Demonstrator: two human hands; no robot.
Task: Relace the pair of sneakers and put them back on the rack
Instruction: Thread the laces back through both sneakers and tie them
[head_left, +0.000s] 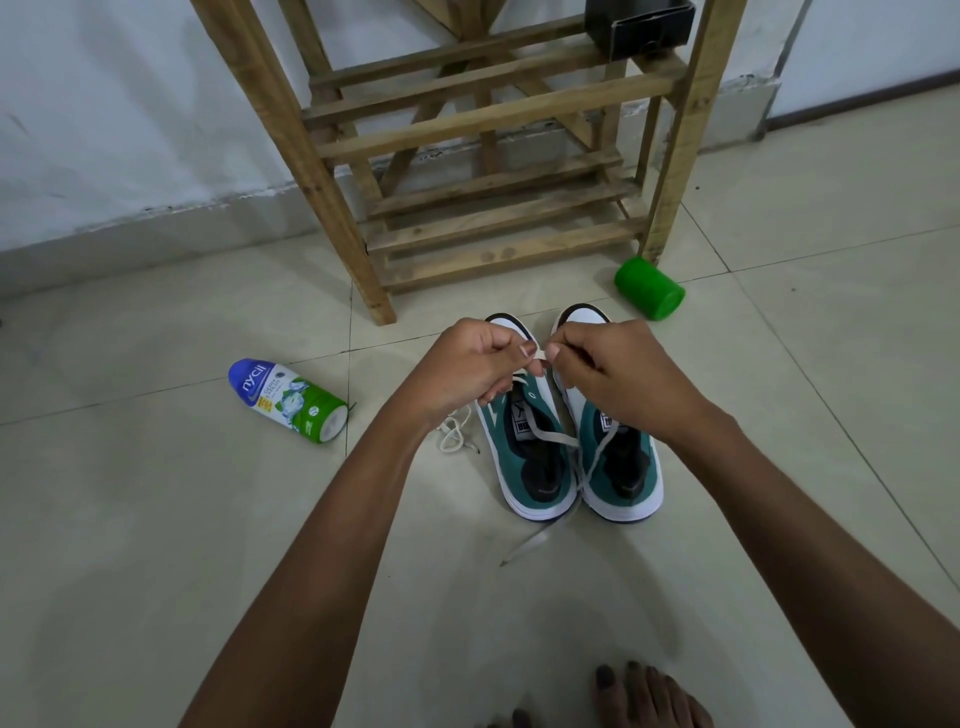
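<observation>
Two green and white sneakers stand side by side on the tiled floor, toes toward the rack: the left sneaker (524, 447) and the right sneaker (623, 462). My left hand (467, 364) and my right hand (618, 374) hover above them, each pinching a white lace (597, 452) between thumb and fingers, fingertips nearly touching. The lace trails down across the shoes to the floor in front. A second loose white lace (454, 434) lies curled left of the left sneaker. The wooden rack (488, 124) stands just behind the shoes.
A blue, white and green powder bottle (288, 400) lies on its side at the left. A green cup (649, 288) lies tipped by the rack's right leg. A black box (639, 23) sits on an upper shelf. A bare foot (644, 696) shows at the bottom edge.
</observation>
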